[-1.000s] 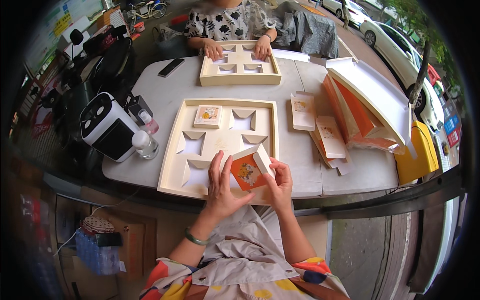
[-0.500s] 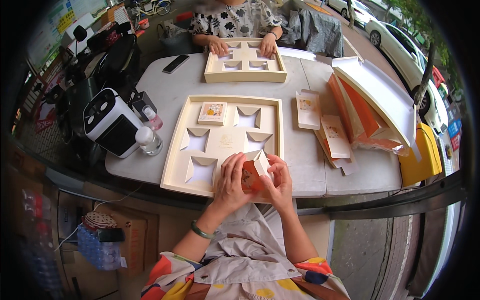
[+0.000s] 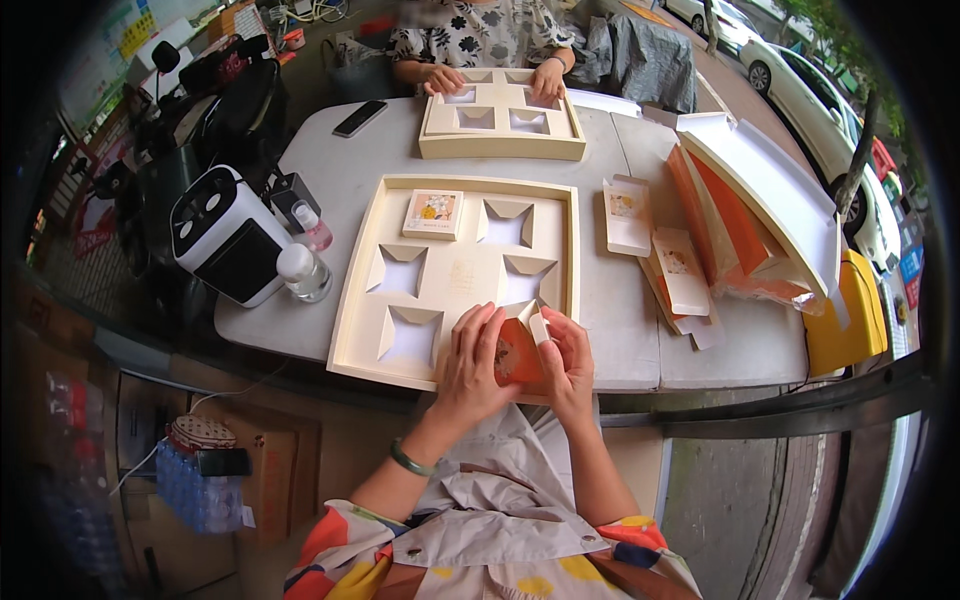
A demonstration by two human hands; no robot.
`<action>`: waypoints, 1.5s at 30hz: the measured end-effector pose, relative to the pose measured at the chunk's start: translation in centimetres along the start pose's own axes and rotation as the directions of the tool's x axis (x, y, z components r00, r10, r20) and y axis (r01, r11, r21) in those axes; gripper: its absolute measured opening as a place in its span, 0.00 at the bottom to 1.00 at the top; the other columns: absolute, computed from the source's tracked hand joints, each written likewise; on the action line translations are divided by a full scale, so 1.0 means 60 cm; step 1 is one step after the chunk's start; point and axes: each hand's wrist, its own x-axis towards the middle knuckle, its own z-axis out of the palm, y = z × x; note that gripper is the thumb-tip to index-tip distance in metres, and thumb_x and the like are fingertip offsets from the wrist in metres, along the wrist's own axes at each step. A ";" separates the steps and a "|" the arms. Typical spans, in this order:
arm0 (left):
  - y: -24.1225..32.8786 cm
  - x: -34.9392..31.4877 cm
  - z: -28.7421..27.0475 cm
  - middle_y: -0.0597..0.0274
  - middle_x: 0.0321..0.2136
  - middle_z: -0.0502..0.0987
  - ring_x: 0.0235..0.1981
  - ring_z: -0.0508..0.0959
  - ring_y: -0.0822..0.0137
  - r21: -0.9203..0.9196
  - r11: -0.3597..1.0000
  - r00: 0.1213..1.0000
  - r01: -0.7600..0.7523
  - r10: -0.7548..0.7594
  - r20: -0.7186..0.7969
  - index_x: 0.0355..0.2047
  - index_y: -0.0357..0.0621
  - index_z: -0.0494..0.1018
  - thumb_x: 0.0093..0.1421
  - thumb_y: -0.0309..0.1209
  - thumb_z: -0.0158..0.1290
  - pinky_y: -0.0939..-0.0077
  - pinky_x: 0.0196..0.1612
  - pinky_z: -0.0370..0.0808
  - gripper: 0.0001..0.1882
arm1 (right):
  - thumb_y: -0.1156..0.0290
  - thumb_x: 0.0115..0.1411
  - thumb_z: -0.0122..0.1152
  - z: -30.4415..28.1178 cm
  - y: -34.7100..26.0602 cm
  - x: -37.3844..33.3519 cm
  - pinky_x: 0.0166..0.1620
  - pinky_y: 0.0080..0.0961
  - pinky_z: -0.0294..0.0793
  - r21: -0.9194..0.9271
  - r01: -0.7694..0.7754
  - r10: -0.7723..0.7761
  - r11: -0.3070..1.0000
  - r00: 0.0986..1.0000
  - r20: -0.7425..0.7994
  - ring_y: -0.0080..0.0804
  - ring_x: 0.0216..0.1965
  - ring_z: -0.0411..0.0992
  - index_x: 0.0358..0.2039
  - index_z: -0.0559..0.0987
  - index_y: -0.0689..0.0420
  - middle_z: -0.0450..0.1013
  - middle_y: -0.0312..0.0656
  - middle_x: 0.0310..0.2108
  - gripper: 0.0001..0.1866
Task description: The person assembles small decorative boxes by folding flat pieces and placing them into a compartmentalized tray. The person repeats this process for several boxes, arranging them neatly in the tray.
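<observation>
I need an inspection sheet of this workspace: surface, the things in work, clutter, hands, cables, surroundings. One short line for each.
Surface: grey table, mostly covered.
Things in work: small orange box held in both hands at the near edge of the cream tray; one small lidded box sits in a far tray pocket, other pockets open.
Clutter: flat box blanks, orange-and-white lid stack, two bottles, black-and-white appliance, phone.
Hands: left hand and right hand both grip the orange box.
Cables: nothing seen on the table.
Surroundings: another person's hands on a second tray; parked cars.
</observation>
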 end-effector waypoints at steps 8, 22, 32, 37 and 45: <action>0.001 0.005 -0.002 0.49 0.59 0.59 0.60 0.60 0.48 -0.012 1.000 1.000 -0.010 0.010 0.008 0.62 0.40 0.54 0.31 0.26 0.69 0.57 0.62 0.61 0.56 | 0.77 0.65 0.51 -0.002 0.005 0.006 0.53 0.27 0.70 0.067 -0.066 0.068 0.996 0.997 -0.026 0.29 0.52 0.68 0.49 0.67 0.60 0.63 0.48 0.57 0.12; 0.000 0.011 -0.004 0.50 0.57 0.60 0.59 0.61 0.48 -0.040 0.999 1.000 0.006 -0.006 0.016 0.62 0.39 0.56 0.34 0.28 0.69 0.57 0.62 0.63 0.53 | 0.81 0.63 0.53 0.000 0.014 0.013 0.55 0.26 0.70 0.000 -0.054 0.054 0.999 0.998 -0.020 0.30 0.55 0.65 0.42 0.70 0.60 0.63 0.47 0.56 0.08; -0.007 0.011 0.000 0.45 0.56 0.62 0.58 0.64 0.48 -0.165 0.968 0.980 0.189 -0.196 -0.027 0.63 0.37 0.53 0.38 0.34 0.71 0.57 0.59 0.65 0.54 | 0.71 0.61 0.59 -0.001 -0.013 0.020 0.61 0.38 0.62 -0.258 0.135 -0.075 0.957 0.971 0.229 0.46 0.64 0.58 0.56 0.71 0.57 0.56 0.53 0.64 0.22; -0.010 0.010 -0.001 0.44 0.56 0.62 0.57 0.65 0.47 -0.156 0.971 0.981 0.182 -0.190 -0.041 0.63 0.37 0.52 0.39 0.33 0.70 0.56 0.58 0.66 0.54 | 0.69 0.60 0.61 0.004 -0.009 0.021 0.62 0.39 0.62 -0.453 0.302 -0.170 0.839 0.936 0.309 0.50 0.64 0.57 0.59 0.70 0.55 0.55 0.55 0.64 0.26; -0.017 0.011 0.002 0.42 0.56 0.63 0.56 0.65 0.45 -0.182 0.961 0.977 0.207 -0.214 -0.019 0.63 0.36 0.51 0.39 0.34 0.68 0.56 0.58 0.66 0.53 | 0.71 0.58 0.62 0.011 -0.015 0.020 0.61 0.40 0.62 -0.498 0.301 -0.170 0.813 0.942 0.291 0.50 0.64 0.57 0.59 0.69 0.55 0.53 0.55 0.64 0.27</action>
